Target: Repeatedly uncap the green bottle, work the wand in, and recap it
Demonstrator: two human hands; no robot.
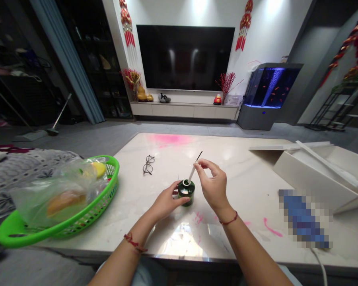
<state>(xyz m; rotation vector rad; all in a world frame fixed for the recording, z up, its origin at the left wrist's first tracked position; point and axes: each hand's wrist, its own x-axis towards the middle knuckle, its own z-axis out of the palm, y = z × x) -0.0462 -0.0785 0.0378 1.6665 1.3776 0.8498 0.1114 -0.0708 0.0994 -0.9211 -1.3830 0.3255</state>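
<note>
A small dark green glass bottle [186, 192] with a white ring at its mouth stands on the pale table. My left hand [170, 202] is wrapped round its left and front side. Above and right of the bottle, my right hand [211, 180] pinches a thin white stick [191, 174] between thumb and fingertips. The stick slants, with its lower end at the bottle's mouth and a thin dark tip rising past my fingers.
A green basket [115, 174] with bagged food sits at the left. Glasses [148, 165] lie behind the bottle to the left. At the right are an open white box [304, 171] and a blurred blue object [304, 218] with a cable. Pink marks stain the table [241, 246].
</note>
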